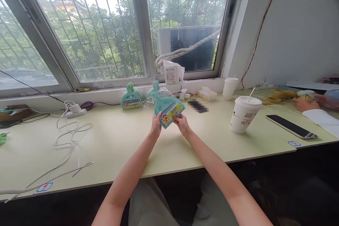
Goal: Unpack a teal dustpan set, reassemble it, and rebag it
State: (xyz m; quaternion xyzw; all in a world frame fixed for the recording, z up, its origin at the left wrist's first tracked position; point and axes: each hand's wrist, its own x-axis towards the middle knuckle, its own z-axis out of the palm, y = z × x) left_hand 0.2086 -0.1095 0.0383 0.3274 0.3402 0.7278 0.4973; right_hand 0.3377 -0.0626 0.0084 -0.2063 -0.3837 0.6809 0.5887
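Note:
Out over the middle of the table, I hold a small teal dustpan [163, 105] with a printed yellow label along its wide edge. It is tilted, its handle pointing up and to the left. My left hand [156, 125] is closed on its lower left side, thumb over the front. On the lower right, my right hand [182, 124] grips the label edge. Behind it, another teal dustpan [155, 84] stands by the wall near crinkled clear plastic [171, 91]. To the left leans a stack of matching dustpans [130, 98].
A white lidded cup with a straw [245, 116] stands to the right, near a phone [291, 126]. Loose cables [70, 141] sprawl across the left side. A tissue pack [208, 94] lies at the back. Another person's hand [307, 103] is at the far right.

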